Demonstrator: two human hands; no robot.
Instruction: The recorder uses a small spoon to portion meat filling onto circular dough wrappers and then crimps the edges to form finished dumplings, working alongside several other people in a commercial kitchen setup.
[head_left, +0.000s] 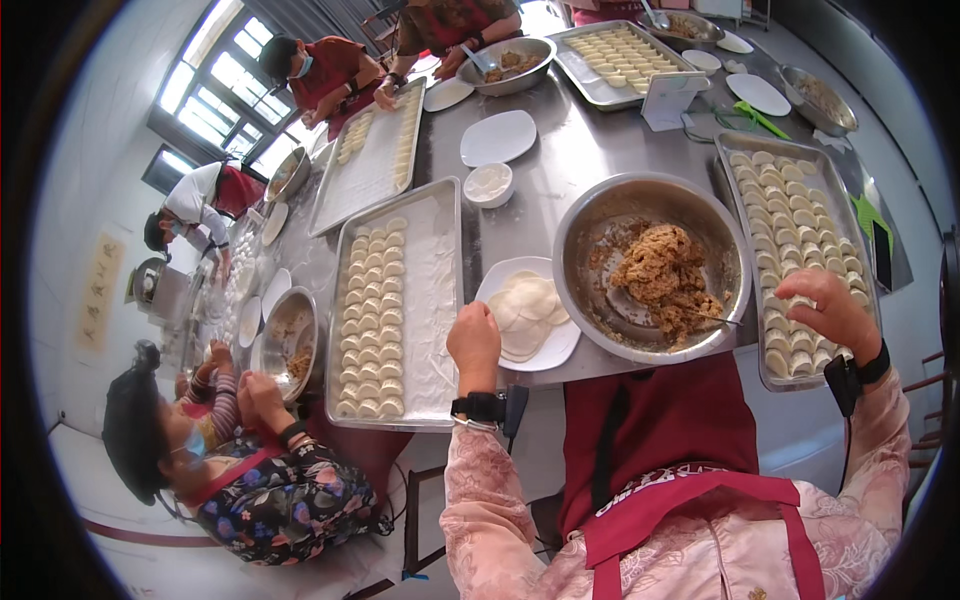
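Note:
My left hand (474, 337) is curled above the left rim of a white plate (564, 351) holding a stack of round dough wrappers (523, 315). Its palm and fingertips are hidden, so whether it holds anything does not show. Over the right metal tray (855, 187), my right hand (829, 311) hovers with thumb and bent fingers apart. Rows of folded dumplings (787, 202) fill much of that tray. Between my hands stands a large steel bowl (652, 184) of brown minced filling (660, 270), with a thin utensil handle (718, 319) sticking out of it.
Left of the plate lies another tray (427, 300) with dumplings in rows. A small bowl of white flour (489, 184) and a white plate (498, 138) sit beyond. At my left, a co-worker (247, 480) works near a steel bowl (313, 360). A phone (881, 255) lies far right.

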